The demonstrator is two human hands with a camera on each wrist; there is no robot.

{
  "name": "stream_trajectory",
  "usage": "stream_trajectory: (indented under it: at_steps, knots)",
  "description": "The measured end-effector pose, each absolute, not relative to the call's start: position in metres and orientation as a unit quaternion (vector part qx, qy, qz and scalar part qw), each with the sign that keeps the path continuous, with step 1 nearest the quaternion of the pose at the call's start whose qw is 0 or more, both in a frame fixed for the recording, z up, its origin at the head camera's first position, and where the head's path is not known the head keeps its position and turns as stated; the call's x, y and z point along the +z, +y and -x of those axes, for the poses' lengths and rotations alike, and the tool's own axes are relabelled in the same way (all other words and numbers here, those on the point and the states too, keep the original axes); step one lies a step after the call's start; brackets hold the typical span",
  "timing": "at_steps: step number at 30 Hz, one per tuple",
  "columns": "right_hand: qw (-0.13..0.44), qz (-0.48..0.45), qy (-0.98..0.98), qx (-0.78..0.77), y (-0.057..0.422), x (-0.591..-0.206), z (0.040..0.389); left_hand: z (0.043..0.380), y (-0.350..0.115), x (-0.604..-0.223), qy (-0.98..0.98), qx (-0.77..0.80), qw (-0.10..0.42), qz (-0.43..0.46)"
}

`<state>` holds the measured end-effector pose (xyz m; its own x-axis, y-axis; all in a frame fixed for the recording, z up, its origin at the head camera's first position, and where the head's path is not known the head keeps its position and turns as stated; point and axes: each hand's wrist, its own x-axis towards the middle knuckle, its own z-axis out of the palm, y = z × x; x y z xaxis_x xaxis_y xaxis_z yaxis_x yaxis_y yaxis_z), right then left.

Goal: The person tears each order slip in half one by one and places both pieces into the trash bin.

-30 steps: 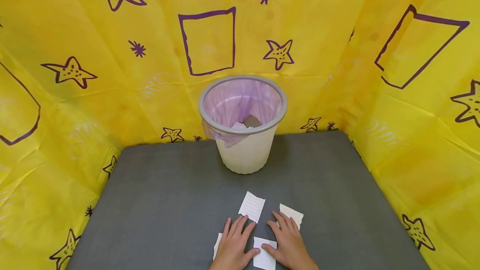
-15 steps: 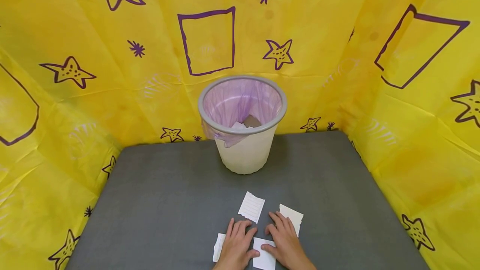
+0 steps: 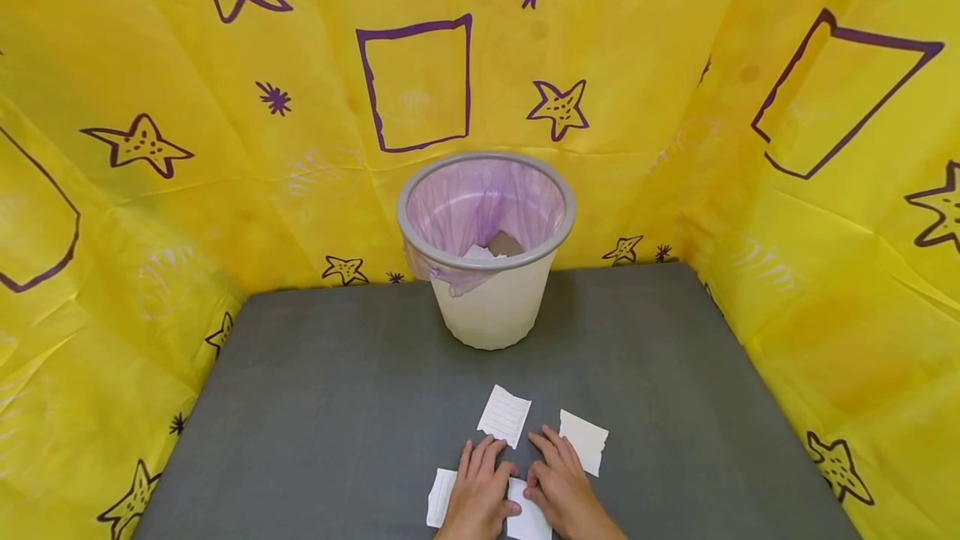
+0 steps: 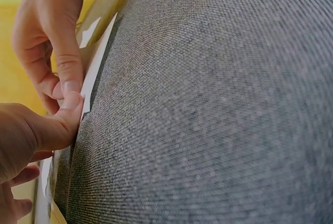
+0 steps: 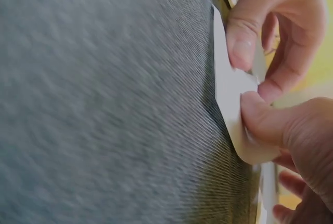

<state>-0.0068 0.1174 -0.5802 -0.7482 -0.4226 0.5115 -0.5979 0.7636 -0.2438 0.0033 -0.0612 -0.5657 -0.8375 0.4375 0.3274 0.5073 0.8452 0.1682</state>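
Both hands meet over a white square piece of paper (image 3: 529, 520) at the bottom of the head view. My right hand (image 3: 566, 492) pinches its far edge, thumb on top, and the paper bends up there in the right wrist view. Beside it, my left hand (image 3: 480, 494) holds the paper's left corner between thumb and forefinger. In the left wrist view the two thumb tips come together at the edge of the paper (image 4: 94, 75). A torn lined paper piece (image 3: 504, 416) lies beyond the left fingertips. Another torn piece (image 3: 586, 442) lies right of the right hand, and a third (image 3: 440, 498) left of the left hand.
A white waste bin (image 3: 491, 311) with a grey rim and a purple liner stands at the back of the dark grey table (image 3: 337, 407); paper scraps and a brown piece show inside. Yellow patterned cloth (image 3: 315, 107) encloses the table at the back and sides.
Both hands have drawn closer together over the square paper, uncovering more of the left and right torn pieces. The right fingers now pinch the paper's far edge and bend it up.
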Motion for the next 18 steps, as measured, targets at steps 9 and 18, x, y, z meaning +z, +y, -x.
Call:
stream_trajectory:
  at_steps: [9,18]
  knots:
    - [0.256,-0.31,-0.893,0.204,0.114,-0.5829,0.0071,-0.002,-0.0602,-0.5712,-0.941,-0.105,0.195,0.258]
    - [0.259,-0.323,-0.884,0.22,0.1141,-0.5829,0.0077,-0.0051,-0.0533,-0.5655,-0.936,-0.158,0.149,0.276]
